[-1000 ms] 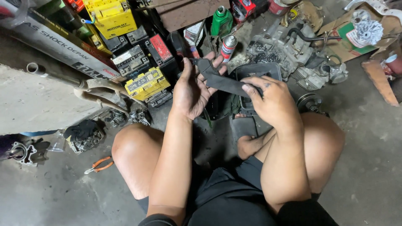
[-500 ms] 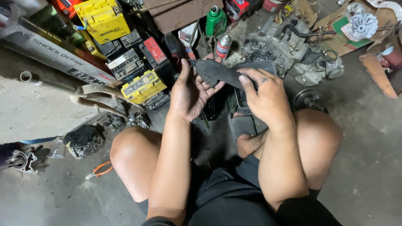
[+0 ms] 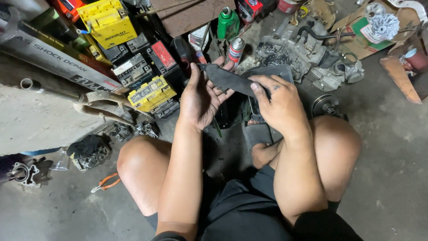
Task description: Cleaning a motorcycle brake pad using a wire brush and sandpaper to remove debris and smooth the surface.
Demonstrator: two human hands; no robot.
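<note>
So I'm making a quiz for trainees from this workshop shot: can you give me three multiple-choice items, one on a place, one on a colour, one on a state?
1. Where do the orange-handled pliers lie?
A. On the floor beside the person's left knee
B. On the yellow battery
C. In the right hand

2. What colour is the plastic bottle at the top of the view?
A. Blue
B. Green
C. White

3. How is the dark flat part held?
A. Lying on the floor, untouched
B. In the left hand alone
C. Between both hands, off the floor

Answers:
1. A: the pliers rest on the concrete next to the bent left knee.
2. B: the bottle is plainly green.
3. C: the left hand supports the part from beneath while the right hand has its grip on the other end.
</note>
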